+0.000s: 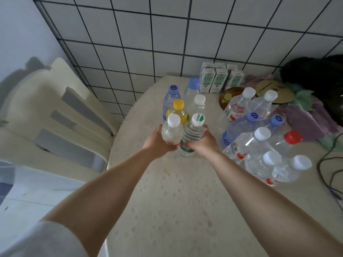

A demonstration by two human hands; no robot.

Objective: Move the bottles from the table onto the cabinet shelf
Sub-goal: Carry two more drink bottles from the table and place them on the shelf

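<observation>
My left hand [156,141] grips a clear white-capped bottle [171,131] with a red label. Right beside it, my right hand [203,142] grips a clear bottle with a green-and-white cap [193,133]. Both bottles stand upright at the middle of the round table [178,191]. Just behind them stand a yellow-capped bottle [177,110], a white-capped bottle [198,104] and two blue-capped bottles [171,97]. A cluster of several clear bottles [259,138] with white, blue and red caps fills the table's right side. No cabinet shelf is in view.
Several green-and-white drink cartons [219,78] stand at the table's back by the tiled wall. Round gold tins [272,89], purple and green cloth [306,115] and a black cable [328,169] lie at the right. A cream plastic chair [61,115] sits at the left.
</observation>
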